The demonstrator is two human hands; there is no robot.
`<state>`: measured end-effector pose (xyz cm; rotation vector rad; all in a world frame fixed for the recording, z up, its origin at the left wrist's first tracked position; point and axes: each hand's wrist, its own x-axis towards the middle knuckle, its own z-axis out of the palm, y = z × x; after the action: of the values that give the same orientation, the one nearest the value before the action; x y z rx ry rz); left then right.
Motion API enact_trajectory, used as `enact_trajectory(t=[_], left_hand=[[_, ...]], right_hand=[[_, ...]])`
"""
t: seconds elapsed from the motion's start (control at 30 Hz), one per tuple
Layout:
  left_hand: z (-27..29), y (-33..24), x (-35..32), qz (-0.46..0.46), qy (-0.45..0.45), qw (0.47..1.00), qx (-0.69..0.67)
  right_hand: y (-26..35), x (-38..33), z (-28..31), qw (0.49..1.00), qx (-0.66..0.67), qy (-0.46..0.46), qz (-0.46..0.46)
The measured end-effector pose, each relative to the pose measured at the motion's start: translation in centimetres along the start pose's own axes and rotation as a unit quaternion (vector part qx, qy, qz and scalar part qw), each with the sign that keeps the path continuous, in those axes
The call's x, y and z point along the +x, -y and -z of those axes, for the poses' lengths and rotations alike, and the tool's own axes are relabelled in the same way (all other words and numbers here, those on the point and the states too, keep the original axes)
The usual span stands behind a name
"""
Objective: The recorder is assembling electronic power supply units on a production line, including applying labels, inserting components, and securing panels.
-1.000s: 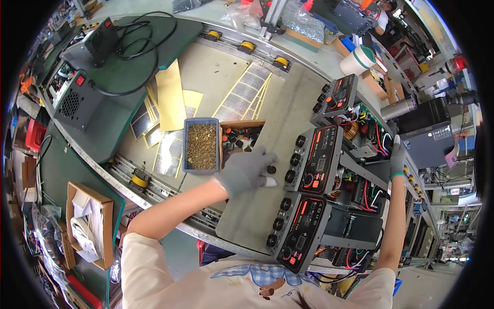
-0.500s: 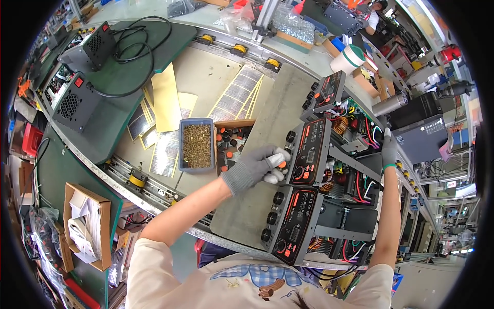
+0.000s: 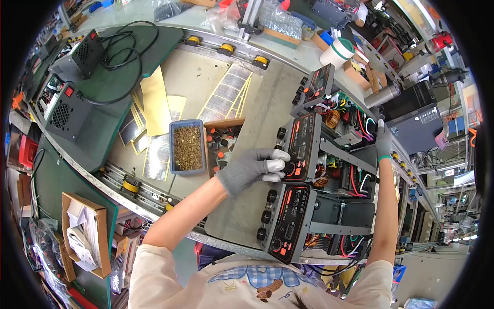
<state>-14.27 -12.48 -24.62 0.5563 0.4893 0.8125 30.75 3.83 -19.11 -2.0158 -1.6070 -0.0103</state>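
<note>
My left hand, in a grey glove with pale fingertips, is closed in a pinch against the left edge of the middle welder's black front panel. The small orange-capped knob in its fingers is now hidden behind them. A round black knob sticks out just above the fingertips. My right hand, also gloved, reaches behind the same row of open welders, its visible fingers stretched along the rear side. Another welder panel stands nearer to me, and a third farther away.
Left of my hand are a blue bin of small brass-coloured parts and a cardboard box of black and orange knobs. Yellow label sheets lie beyond. Two finished-looking grey units with a black cable stand on a green board at left.
My left hand has moved right, up to the middle panel's edge; the orange cap between its fingers has gone out of sight. My right hand stays behind the welders. The whole view has shifted slightly.
</note>
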Motion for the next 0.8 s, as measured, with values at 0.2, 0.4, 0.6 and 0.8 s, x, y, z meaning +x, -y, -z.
enact_trajectory(t=[0.2,0.4,0.6,0.8], left_hand=[[-0.1,0.2,0.5,0.004,-0.003,1.000,0.011],[-0.1,0.3,0.5,-0.016,0.003,0.999,0.027],[-0.9,1.0,0.2,-0.026,-0.047,0.997,0.052],[-0.6,1.0,0.4,-0.005,-0.014,1.000,0.010]], right_hand=[[0.1,-0.1,0.0,1.000,-0.006,-0.005,-0.002],[0.2,-0.1,0.0,1.000,0.005,0.004,-0.021],[0.4,-0.3,0.0,1.000,0.017,-0.006,-0.013],[0.6,-0.5,-0.1,1.000,0.015,-0.002,-0.004]])
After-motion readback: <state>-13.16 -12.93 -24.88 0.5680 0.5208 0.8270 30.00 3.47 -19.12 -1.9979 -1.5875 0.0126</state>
